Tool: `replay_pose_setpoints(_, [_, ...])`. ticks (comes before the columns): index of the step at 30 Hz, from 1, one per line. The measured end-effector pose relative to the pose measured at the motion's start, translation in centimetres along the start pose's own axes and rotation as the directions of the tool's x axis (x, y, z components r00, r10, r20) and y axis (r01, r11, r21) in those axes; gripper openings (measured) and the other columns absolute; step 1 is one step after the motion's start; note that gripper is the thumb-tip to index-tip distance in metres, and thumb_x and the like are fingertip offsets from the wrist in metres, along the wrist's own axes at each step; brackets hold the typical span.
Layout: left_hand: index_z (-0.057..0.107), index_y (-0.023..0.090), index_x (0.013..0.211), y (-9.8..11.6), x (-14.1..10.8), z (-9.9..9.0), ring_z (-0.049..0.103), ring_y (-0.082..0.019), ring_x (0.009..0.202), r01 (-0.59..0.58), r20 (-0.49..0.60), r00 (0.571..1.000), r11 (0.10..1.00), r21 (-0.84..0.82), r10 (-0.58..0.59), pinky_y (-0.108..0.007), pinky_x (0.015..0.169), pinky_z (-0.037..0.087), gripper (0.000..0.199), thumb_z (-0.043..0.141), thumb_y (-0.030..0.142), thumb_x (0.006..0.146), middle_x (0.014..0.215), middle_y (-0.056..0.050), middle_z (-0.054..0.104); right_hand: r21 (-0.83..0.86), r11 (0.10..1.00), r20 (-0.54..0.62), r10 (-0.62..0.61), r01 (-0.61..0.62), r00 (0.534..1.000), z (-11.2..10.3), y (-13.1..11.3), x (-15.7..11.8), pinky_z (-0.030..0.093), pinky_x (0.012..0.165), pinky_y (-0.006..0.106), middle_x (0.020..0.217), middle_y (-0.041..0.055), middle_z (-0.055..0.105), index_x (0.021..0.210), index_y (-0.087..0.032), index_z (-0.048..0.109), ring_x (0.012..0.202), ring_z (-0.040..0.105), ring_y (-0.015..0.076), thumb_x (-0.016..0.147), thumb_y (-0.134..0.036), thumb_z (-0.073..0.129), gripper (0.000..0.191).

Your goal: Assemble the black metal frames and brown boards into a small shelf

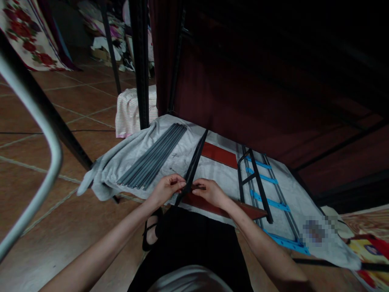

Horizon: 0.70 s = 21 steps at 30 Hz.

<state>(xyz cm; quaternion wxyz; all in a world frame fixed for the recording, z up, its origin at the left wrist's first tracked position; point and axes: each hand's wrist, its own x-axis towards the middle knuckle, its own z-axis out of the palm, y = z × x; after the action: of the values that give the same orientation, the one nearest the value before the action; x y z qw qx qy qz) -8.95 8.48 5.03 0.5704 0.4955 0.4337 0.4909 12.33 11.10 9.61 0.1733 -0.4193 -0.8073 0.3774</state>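
Note:
A black metal frame (197, 159) stands on the light cloth, tilted, near the front edge. My left hand (169, 187) pinches at its left side; whatever lies between the fingertips is too small to make out. On the other side, my right hand (209, 191) has its fingers closed by the joint where the frame meets a reddish-brown board (223, 209), and what they hold is unclear. The board's right end meets a second black frame (257, 182). Another reddish board (219, 155) lies farther back. Small metal pieces (175, 155) rest left of the frame.
Several grey tubes (153, 156) lie side by side on the left of the cloth (107, 174). Blue brackets with grey rails (270, 198) lie on the right. Dark metal posts (141, 65) rise behind, and a white curved tube (51, 150) crosses the left foreground.

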Motion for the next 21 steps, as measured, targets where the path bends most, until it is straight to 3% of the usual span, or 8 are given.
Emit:
replay_pose_setpoints(9, [0.066, 0.017, 0.081, -0.49, 0.17, -0.28, 0.058, -0.013, 0.073, -0.121, 0.047, 0.992, 0.991, 0.056, 0.118, -0.024, 0.07, 0.044, 0.015, 0.07, 0.03, 0.077, 0.075, 0.0, 0.065, 0.125, 0.992, 0.019, 0.031, -0.033, 0.999, 0.07, 0.36, 0.03, 0.053, 0.086, 0.032, 0.101, 0.0036, 0.074, 0.106, -0.02, 0.071, 0.094, 0.069, 0.0182, 0.082, -0.024, 0.069, 0.024])
replay_pose_setpoints(14, [0.067, 0.017, 0.092, -0.02, -0.03, -0.14, 0.057, -0.013, 0.07, -0.057, 0.055, 0.997, 0.998, -0.011, 0.057, -0.025, 0.066, 0.045, 0.03, 0.077, 0.037, 0.071, 0.077, 0.0, 0.065, 0.144, 0.988, 0.013, 0.049, -0.05, 0.999, 0.08, 0.2, -0.04, 0.053, 0.086, 0.032, 0.101, 0.0035, 0.074, 0.105, -0.02, 0.072, 0.093, 0.069, 0.0184, 0.081, -0.024, 0.069, 0.024])
replay_pose_setpoints(18, [0.065, 0.017, 0.08, -0.06, -0.12, 0.28, 0.054, -0.012, 0.063, -0.06, -0.015, 0.998, 0.998, 0.016, 0.06, -0.025, 0.061, 0.043, 0.025, 0.073, 0.041, 0.074, 0.068, 0.001, 0.061, 0.126, 0.991, 0.017, 0.053, -0.055, 0.998, 0.08, 0.12, -0.17, 0.053, 0.082, 0.031, 0.097, 0.0029, 0.074, 0.105, -0.02, 0.07, 0.091, 0.07, 0.0183, 0.082, -0.026, 0.068, 0.024])
replay_pose_setpoints(21, [0.066, 0.017, 0.079, -0.09, -0.1, 0.21, 0.057, -0.014, 0.069, -0.12, 0.015, 0.993, 0.989, 0.081, 0.119, -0.025, 0.066, 0.045, 0.02, 0.071, 0.037, 0.077, 0.071, 0.0, 0.065, 0.115, 0.992, 0.029, 0.055, -0.058, 0.998, 0.08, 0.09, -0.16, 0.052, 0.079, 0.029, 0.094, 0.0018, 0.074, 0.104, -0.02, 0.069, 0.088, 0.069, 0.0175, 0.083, -0.027, 0.067, 0.022])
